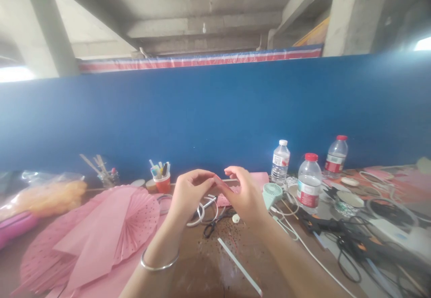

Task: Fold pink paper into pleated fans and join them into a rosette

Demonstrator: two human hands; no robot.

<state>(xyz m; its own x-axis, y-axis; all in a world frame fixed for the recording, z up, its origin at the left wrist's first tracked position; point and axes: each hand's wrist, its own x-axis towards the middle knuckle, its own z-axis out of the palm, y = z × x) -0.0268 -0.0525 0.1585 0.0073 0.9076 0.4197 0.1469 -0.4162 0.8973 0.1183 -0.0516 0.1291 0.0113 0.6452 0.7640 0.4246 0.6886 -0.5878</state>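
Bending inward, the left hand (190, 192) and right hand (249, 195) meet near the fingertips, perhaps for fine control — whether they grip anything tiny, I cannot tell. Dotted pink paper (224, 200) lies behind them on the brown table (202, 271). A flat white strip (239, 265) lies nearer; left, a pleated paper fan (141, 226) spreads round, probably kept within reach.
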